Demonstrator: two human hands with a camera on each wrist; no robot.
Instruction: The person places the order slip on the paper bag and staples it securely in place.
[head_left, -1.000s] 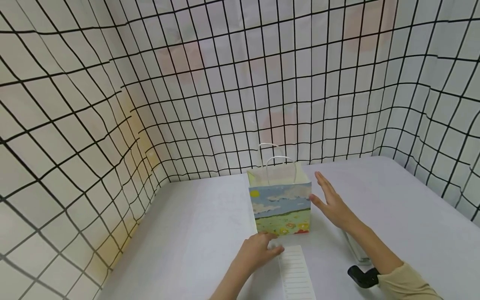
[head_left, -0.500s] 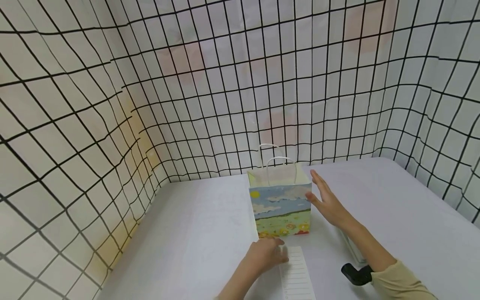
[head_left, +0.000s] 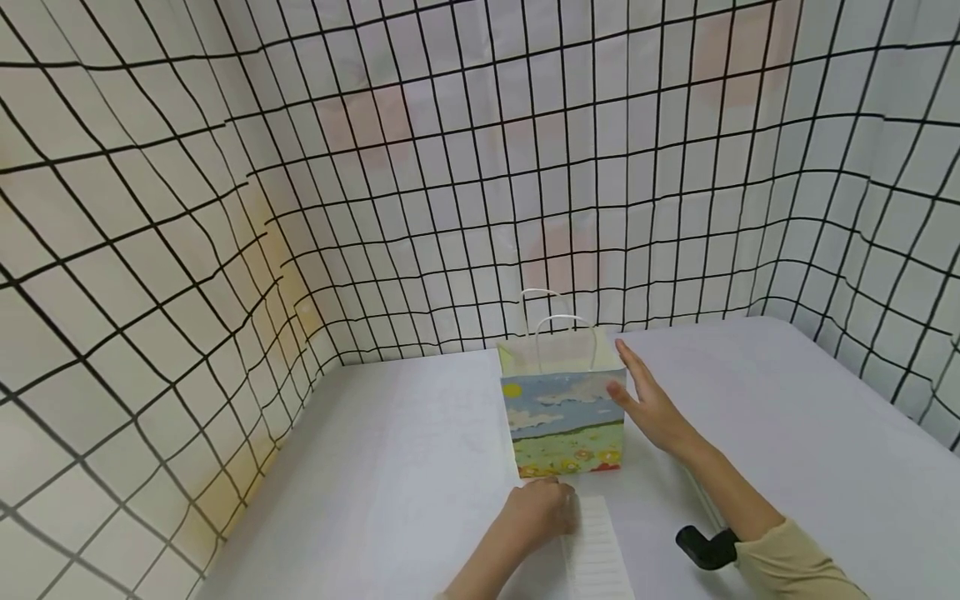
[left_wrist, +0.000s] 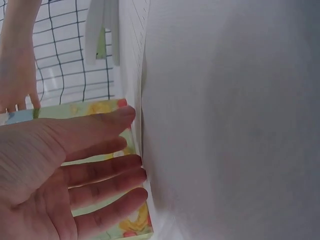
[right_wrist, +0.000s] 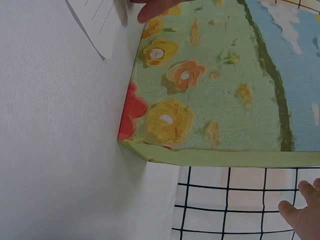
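Note:
A paper gift bag (head_left: 566, 421) with a painted sky and flower meadow stands upright, its white handles raised. My left hand (head_left: 536, 510) is low in front of it, fingertips at the far end of a lined paper strip (head_left: 598, 550). In the left wrist view, the thumb and fingers (left_wrist: 107, 187) of that hand are spread apart, tips right at the paper. At the bag's upper right edge, my right hand (head_left: 654, 417) is raised with straight, parted fingers. The right wrist view shows the bag's flowered front (right_wrist: 200, 85) and the paper's corner (right_wrist: 97, 35).
A pale, flat, long object (head_left: 707, 500) lies on the white table (head_left: 405, 467), partly hidden under my right forearm. A bent black piece (head_left: 707, 548) sits by the right sleeve. Black grid netting (head_left: 450, 192) encloses the table's back and sides.
My left hand has shifted slightly right and toward me, its fingers drawing in at the paper's end. My right hand has moved a little left, overlapping the bag's edge. The bag stays put.

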